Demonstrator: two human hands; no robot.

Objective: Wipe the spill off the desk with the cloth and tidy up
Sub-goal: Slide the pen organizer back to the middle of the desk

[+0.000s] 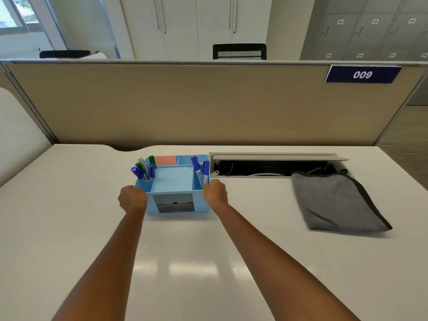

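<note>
A light blue desk organizer [173, 179] stands on the white desk [208, 262], holding blue and green markers and pink sticky notes. My left hand [132, 198] grips its left side and my right hand [215, 192] grips its right side. A folded grey cloth [335, 202] lies flat on the desk to the right, a little apart from my right hand. No spill shows on the desk surface.
An open cable tray [273, 167] with wires is set into the desk behind the cloth. A beige partition [208, 105] with a blue sign reading 009 rises along the desk's far edge. A black chair and lockers stand beyond it.
</note>
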